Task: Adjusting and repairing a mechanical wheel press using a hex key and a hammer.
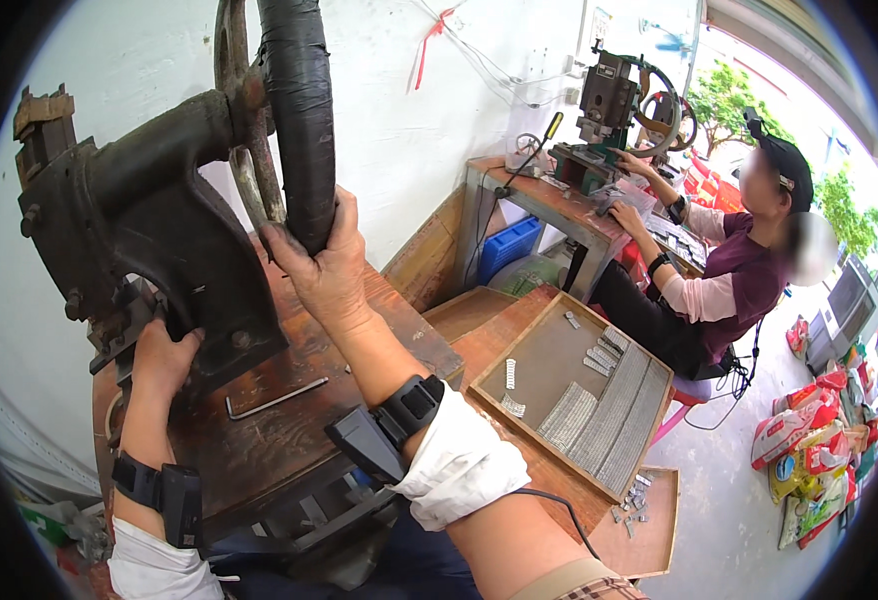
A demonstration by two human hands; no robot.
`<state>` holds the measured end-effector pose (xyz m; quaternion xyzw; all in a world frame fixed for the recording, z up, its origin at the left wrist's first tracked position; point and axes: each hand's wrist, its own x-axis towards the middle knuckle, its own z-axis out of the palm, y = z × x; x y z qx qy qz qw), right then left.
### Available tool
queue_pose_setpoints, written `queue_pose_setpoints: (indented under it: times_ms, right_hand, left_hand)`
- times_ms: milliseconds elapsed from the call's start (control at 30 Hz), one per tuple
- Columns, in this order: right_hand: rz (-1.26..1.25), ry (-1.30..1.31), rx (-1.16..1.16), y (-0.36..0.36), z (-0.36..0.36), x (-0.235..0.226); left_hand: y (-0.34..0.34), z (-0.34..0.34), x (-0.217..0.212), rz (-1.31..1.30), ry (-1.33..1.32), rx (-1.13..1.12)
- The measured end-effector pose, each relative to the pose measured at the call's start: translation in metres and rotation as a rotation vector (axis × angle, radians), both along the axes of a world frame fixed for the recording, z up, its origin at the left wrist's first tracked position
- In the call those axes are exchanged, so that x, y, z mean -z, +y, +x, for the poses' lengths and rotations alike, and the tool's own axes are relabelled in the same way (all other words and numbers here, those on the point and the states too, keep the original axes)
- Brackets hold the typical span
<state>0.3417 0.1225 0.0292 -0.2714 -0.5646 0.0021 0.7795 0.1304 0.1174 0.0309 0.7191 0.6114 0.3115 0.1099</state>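
Observation:
A dark hand press (194,205) with a heavy cast frame stands on a worn wooden bench at the left. My right hand (327,262) is closed round the lower end of its thick, black-taped handle (297,120). Low at the press's working end, my left hand (164,357) reaches in beside the die block (124,325), its fingers bent. What those fingertips hold is hidden by the metal and too small to name. Between my forearms an L-shaped hex key (277,398) lies on the bench top.
Right of my right arm sits a wooden tray (489,375) with rows of small metal pieces; a lower tray (667,520) holds loose ones. A co-worker (734,250) sits at another press (604,110). Colourful bags (809,435) cover the floor at far right.

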Motion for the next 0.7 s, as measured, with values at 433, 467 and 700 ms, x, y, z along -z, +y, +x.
queue_pose_setpoints:
  times_ms: [433, 467, 700]
  right_hand:
    - [-0.09, 0.052, -0.089, -0.002, 0.001, 0.001]
    - [-0.096, 0.057, -0.099, -0.002, 0.0, 0.0]
    - [-0.098, 0.054, -0.095, -0.001, 0.004, 0.002]
  left_hand:
    - [-0.004, 0.004, 0.001, 0.009, -0.025, -0.029]
    - [-0.004, 0.003, 0.001, -0.005, -0.037, -0.04]
    - [0.014, -0.003, 0.019, -0.008, -0.038, -0.036]
